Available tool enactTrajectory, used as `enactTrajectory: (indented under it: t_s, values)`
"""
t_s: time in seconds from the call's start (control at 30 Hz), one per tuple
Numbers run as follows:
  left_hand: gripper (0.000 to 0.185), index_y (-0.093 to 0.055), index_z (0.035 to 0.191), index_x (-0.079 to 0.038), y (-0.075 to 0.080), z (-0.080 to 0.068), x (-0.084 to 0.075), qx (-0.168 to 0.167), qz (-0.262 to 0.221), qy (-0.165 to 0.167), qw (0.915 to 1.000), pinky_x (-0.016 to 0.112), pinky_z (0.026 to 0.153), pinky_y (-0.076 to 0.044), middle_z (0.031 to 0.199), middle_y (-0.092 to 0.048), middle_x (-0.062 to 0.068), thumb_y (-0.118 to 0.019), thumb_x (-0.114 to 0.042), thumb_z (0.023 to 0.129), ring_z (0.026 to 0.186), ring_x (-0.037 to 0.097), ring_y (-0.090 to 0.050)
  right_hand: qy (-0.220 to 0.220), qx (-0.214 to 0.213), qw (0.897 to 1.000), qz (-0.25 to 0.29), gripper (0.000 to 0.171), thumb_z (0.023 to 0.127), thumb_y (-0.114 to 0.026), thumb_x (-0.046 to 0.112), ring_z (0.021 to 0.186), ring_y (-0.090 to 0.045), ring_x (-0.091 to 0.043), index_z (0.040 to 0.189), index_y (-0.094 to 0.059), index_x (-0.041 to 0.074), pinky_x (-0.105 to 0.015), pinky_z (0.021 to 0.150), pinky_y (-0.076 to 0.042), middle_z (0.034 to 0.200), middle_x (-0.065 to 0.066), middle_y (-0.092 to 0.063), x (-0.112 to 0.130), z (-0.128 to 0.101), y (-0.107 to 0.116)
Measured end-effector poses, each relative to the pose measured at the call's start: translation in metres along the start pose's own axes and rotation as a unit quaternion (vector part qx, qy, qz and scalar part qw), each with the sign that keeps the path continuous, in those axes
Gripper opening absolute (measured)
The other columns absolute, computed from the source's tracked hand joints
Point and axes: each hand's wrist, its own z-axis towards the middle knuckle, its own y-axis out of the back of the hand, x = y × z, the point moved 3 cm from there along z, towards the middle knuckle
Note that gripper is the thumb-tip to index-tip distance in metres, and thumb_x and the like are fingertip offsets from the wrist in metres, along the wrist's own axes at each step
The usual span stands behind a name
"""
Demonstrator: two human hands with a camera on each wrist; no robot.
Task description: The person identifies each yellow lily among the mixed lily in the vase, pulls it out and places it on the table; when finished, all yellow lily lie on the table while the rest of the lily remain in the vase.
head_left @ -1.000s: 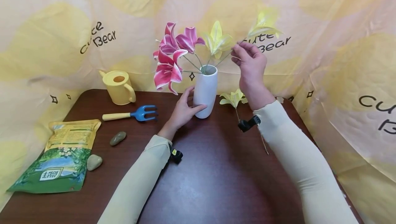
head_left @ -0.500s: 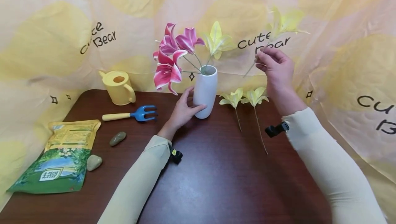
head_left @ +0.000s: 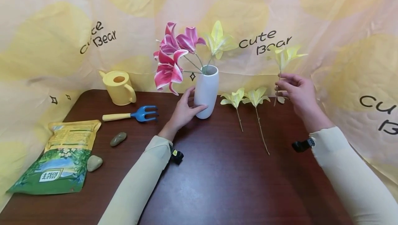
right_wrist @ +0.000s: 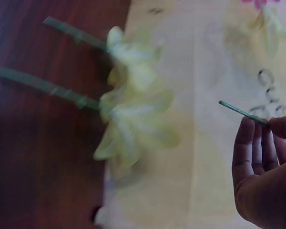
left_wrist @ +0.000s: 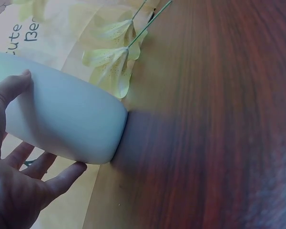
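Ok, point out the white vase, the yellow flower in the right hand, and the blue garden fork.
white vase [head_left: 206, 94]: head view, middle of its body.
yellow flower [head_left: 285, 55]: head view, on the petals above the right hand [head_left: 295, 92].
blue garden fork [head_left: 143, 113]: head view, on the blue tines.

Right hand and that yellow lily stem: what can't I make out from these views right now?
- Held yellow lily: the right wrist view shows only its stem end; the bloom is cut off.
- Right hand: its fingers hide the pinch point in the head view.
- Two yellow lilies on the table: blurred in the right wrist view.
- White vase: its inside and the stem ends are hidden by its wall.
- Left hand: cut off by the left wrist view's edge.
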Motion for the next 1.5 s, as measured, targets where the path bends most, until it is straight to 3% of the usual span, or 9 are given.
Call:
enactTrajectory:
  t_s: [0.2,0.4,0.6,0.9,1.27,1.5]
  values:
    - [0.090,-0.041,0.171,-0.028,0.001,0.000,0.001,-0.001,-0.006,-0.004,1.0000,0.059,0.118,-0.058,0.164,-0.055,0.012,-0.092,-0.027,0.096,0.151,0.038,-0.059,-0.045,0.022,0.996,-0.070,0.028,0.107,-0.070,-0.001,0.074,-0.079,-0.004,0.110,-0.079,0.025,-0.020,0.067,-0.065,0.089,0.011,-0.082,-0.031,0.001,0.035]
    - [0.089,-0.042,0.170,-0.026,0.004,0.000,0.002,-0.008,-0.012,-0.008,0.9999,0.060,0.118,-0.057,0.162,-0.056,0.014,-0.092,-0.025,0.096,0.149,0.038,-0.061,-0.113,0.076,0.983,-0.124,0.034,0.109,-0.066,-0.003,0.071,-0.076,-0.006,0.104,-0.077,0.028,-0.023,0.068,-0.065,0.085,0.011,-0.082,-0.063,0.002,0.053]
    - [0.089,-0.041,0.171,-0.026,0.003,-0.001,0.000,-0.003,-0.008,0.001,1.0000,0.059,0.119,-0.057,0.162,-0.055,0.014,-0.091,-0.028,0.097,0.150,0.039,-0.059,-0.151,0.094,0.969,-0.169,0.039,0.110,-0.061,-0.003,0.077,-0.075,-0.006,0.098,-0.074,0.031,-0.025,0.072,-0.067,0.082,0.012,-0.079,-0.090,0.000,0.064]
    - [0.089,-0.042,0.170,-0.026,0.001,-0.001,0.000,-0.004,-0.006,0.011,0.9999,0.060,0.118,-0.058,0.162,-0.055,0.013,-0.092,-0.032,0.097,0.149,0.040,-0.060,-0.180,0.093,0.962,-0.181,0.026,0.114,-0.059,0.003,0.083,-0.076,-0.004,0.112,-0.070,0.026,-0.026,0.078,-0.069,0.087,0.017,-0.079,-0.115,-0.002,0.073]
    - [0.090,-0.040,0.171,-0.028,0.000,0.001,0.001,-0.003,0.001,0.009,1.0000,0.059,0.117,-0.059,0.164,-0.054,0.013,-0.091,-0.033,0.097,0.149,0.040,-0.060,-0.187,0.107,0.964,-0.156,0.032,0.114,-0.057,0.002,0.084,-0.077,-0.004,0.109,-0.072,0.030,-0.025,0.077,-0.068,0.090,0.014,-0.082,-0.128,-0.006,0.071]
    - [0.090,-0.040,0.171,-0.030,0.000,0.001,0.002,-0.002,0.005,0.015,0.9999,0.059,0.118,-0.058,0.165,-0.053,0.011,-0.091,-0.034,0.097,0.151,0.039,-0.059,-0.189,0.113,0.961,-0.167,0.019,0.115,-0.060,0.007,0.088,-0.078,-0.004,0.122,-0.072,0.020,-0.025,0.078,-0.068,0.096,0.013,-0.084,-0.137,-0.007,0.072]
